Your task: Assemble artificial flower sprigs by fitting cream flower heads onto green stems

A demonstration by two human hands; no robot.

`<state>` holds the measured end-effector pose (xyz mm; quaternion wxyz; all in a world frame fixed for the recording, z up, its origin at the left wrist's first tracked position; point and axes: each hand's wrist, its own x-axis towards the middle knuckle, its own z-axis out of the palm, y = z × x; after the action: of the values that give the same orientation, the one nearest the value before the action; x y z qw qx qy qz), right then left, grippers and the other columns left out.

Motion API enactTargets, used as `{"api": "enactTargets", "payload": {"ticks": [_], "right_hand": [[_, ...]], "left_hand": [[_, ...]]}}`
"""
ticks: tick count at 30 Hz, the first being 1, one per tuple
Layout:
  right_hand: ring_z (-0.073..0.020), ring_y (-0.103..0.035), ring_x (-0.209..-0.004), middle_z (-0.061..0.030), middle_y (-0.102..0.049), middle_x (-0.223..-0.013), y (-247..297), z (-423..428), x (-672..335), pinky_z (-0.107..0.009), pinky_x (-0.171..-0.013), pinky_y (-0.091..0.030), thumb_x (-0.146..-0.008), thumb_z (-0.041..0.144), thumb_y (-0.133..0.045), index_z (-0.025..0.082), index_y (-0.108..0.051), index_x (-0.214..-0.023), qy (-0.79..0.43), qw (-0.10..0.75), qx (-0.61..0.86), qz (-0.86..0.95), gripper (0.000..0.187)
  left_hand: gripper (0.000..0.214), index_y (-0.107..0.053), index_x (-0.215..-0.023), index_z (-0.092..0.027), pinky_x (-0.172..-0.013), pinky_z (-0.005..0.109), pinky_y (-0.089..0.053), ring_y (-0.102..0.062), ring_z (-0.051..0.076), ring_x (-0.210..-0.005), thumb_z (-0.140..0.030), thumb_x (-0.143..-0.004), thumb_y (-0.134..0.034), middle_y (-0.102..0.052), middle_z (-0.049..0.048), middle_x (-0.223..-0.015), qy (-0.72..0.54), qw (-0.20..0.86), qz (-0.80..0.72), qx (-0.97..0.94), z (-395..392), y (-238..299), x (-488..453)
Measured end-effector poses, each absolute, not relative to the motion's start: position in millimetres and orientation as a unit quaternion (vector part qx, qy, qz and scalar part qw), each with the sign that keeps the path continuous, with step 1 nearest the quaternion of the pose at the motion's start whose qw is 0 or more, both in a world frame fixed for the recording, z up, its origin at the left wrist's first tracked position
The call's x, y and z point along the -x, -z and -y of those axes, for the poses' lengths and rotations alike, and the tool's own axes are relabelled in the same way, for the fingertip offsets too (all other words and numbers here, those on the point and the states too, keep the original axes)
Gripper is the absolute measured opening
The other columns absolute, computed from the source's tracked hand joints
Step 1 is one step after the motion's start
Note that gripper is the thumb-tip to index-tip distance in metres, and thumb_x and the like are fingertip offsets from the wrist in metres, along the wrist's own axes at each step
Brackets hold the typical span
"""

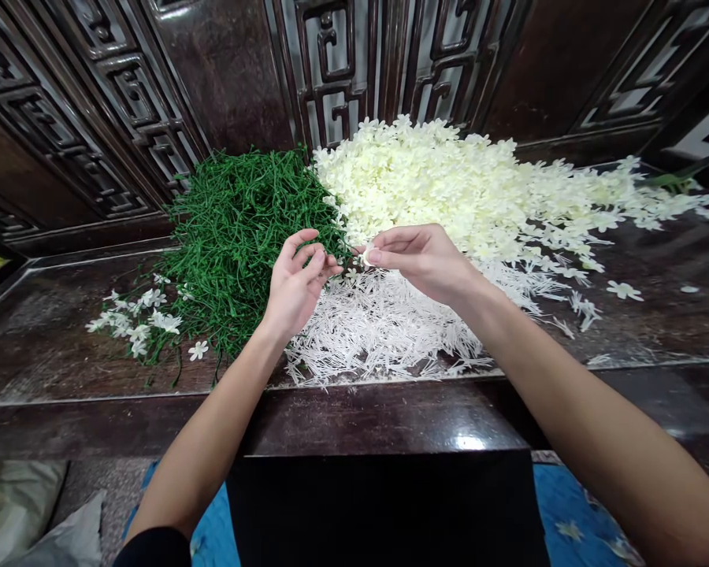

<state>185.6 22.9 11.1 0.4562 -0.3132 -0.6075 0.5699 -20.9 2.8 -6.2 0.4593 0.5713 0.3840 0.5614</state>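
The white flower [366,253] is pinched at the fingertips of the right hand [419,260], above the white pins [378,331]. A green stem [343,261] seems nipped by the half-curled left hand [295,283]. Steady, close alignment is judged best. Room is hemmed by the stem heap [242,220], the flower heap [449,181] and the table edge [390,394].

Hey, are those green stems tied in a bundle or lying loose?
Loose: the green stems lie in a tangled heap on the wooden ledge, no tie visible around them.
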Motion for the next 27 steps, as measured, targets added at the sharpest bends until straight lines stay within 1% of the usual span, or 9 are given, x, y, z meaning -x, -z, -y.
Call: {"api": "enactTargets", "payload": {"ticks": [4, 7, 10, 12, 14, 16, 20, 23, 27], "right_hand": [[-0.0179, -0.072, -0.082, -0.0029, -0.075, -0.086, -9.1, -21.7, -182.7, -0.041, -0.090, -0.058, -0.065, 0.033, -0.090, 0.021, -0.077, -0.082, -0.596, 0.455, 0.287, 0.596, 0.024], [-0.0197, -0.072, -0.082, -0.0033, -0.075, -0.084, -10.3, -19.9, -180.9, -0.043, -0.087, -0.061, -0.063, 0.036, -0.090, 0.020, -0.077, -0.080, -0.599, 0.453, 0.299, 0.588, 0.027], [-0.0187, -0.072, -0.075, -0.0039, -0.074, -0.080, -12.4, -18.5, -180.9, -0.041, -0.080, -0.063, -0.063, 0.036, -0.090, 0.019, -0.077, -0.079, -0.577, 0.452, 0.323, 0.599, 0.027], [-0.0174, -0.071, -0.071, -0.0038, -0.074, -0.078, -13.7, -17.9, -181.6, -0.040, -0.077, -0.064, -0.064, 0.035, -0.089, 0.018, -0.077, -0.079, -0.562, 0.436, 0.331, 0.620, 0.025], [-0.0173, -0.071, -0.071, -0.0035, -0.075, -0.077, -15.0, -17.4, -182.4, -0.039, -0.077, -0.063, -0.065, 0.035, -0.088, 0.019, -0.077, -0.080, -0.559, 0.414, 0.326, 0.641, 0.024], [-0.0174, -0.072, -0.072, -0.0031, -0.075, -0.078, -16.1, -17.0, -183.0, -0.039, -0.077, -0.063, -0.067, 0.034, -0.087, 0.019, -0.077, -0.081, -0.555, 0.394, 0.315, 0.662, 0.023], [-0.0173, -0.072, -0.073, -0.0028, -0.076, -0.077, -17.5, -17.1, -184.8, -0.039, -0.078, -0.062, -0.070, 0.033, -0.085, 0.019, -0.078, -0.084, -0.548, 0.375, 0.297, 0.686, 0.020], [-0.0175, -0.072, -0.073, -0.0033, -0.076, -0.079, -19.0, -17.2, -186.6, -0.039, -0.077, -0.063, -0.071, 0.033, -0.084, 0.020, -0.078, -0.084, -0.539, 0.382, 0.300, 0.688, 0.020], [-0.0179, -0.072, -0.074, -0.0042, -0.075, -0.081, -23.9, -15.4, -187.6, -0.040, -0.077, -0.062, -0.069, 0.032, -0.085, 0.019, -0.077, -0.083, -0.504, 0.431, 0.343, 0.665, 0.020]], "left_hand": [[0.025, -0.051, -0.113, -0.024, -0.080, 0.032, -0.059, -0.065, 0.014, -0.084, -0.018, -0.089, -0.057, -0.058, 0.0035, -0.091, -0.555, 0.507, -0.373, -0.543, -5.2, 11.5, 19.4], [0.025, -0.052, -0.115, -0.023, -0.076, 0.032, -0.060, -0.065, 0.015, -0.083, -0.019, -0.091, -0.055, -0.061, 0.0048, -0.093, -0.545, 0.485, -0.400, -0.555, -3.5, 12.1, 17.9], [0.034, -0.054, -0.119, -0.024, -0.078, 0.034, -0.059, -0.063, 0.020, -0.100, -0.021, -0.086, -0.062, -0.060, 0.0088, -0.113, -0.548, 0.326, -0.456, -0.621, 1.8, 8.2, 17.7], [0.042, -0.057, -0.121, -0.025, -0.090, 0.038, -0.057, -0.055, 0.026, -0.121, -0.020, -0.081, -0.069, -0.056, 0.0105, -0.131, -0.540, 0.172, -0.466, -0.679, 5.4, 4.2, 18.5], [0.039, -0.061, -0.120, -0.025, -0.102, 0.044, -0.051, -0.049, 0.027, -0.131, -0.020, -0.082, -0.069, -0.056, 0.0090, -0.137, -0.501, 0.079, -0.431, -0.746, 7.4, 1.3, 19.8], [0.033, -0.064, -0.120, -0.025, -0.104, 0.043, -0.050, -0.058, 0.023, -0.123, -0.019, -0.088, -0.062, -0.065, 0.0071, -0.129, -0.456, 0.071, -0.383, -0.800, 7.5, 1.4, 20.9], [0.024, -0.070, -0.111, -0.022, -0.083, 0.032, -0.058, -0.070, 0.016, -0.087, -0.016, -0.091, -0.060, -0.075, 0.0042, -0.101, -0.454, 0.115, -0.356, -0.809, 4.7, 6.9, 21.3], [0.020, -0.074, -0.102, -0.022, -0.076, 0.029, -0.057, -0.069, 0.015, -0.081, -0.013, -0.090, -0.060, -0.074, 0.0034, -0.092, -0.458, 0.116, -0.371, -0.799, 4.0, 8.1, 21.0], [0.029, -0.073, -0.104, -0.023, -0.072, 0.028, -0.056, -0.066, 0.013, -0.076, -0.008, -0.091, -0.052, -0.067, 0.0042, -0.093, -0.445, 0.140, -0.415, -0.781, 4.9, 6.2, 20.4]]}}
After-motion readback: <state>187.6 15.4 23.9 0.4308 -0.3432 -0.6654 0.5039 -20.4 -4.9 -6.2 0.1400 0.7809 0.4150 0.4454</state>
